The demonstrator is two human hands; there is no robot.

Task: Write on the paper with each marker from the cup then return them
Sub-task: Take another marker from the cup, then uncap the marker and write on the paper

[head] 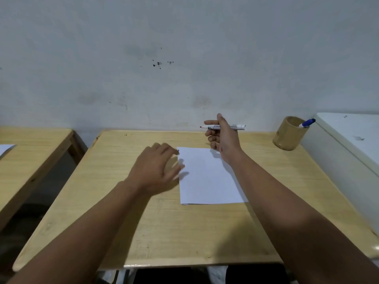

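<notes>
A pale wooden table (pixel 155 226) fills the middle of the view, its far edge against a grey-white wall (pixel 184 48) marked with a few dark specks; off its left edge stands a second wooden table (pixel 30 152), apart from the first, with a white sheet (pixel 5 149) at its left edge; along the right edge sits a white cabinet (pixel 348 152), its top scuffed.

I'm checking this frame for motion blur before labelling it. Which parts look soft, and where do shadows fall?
Head view: the left hand is smeared at the fingers; the right hand and its marker are sharper; a soft hand shadow lies on the paper; wide-angle bending curves the table edges.
</notes>
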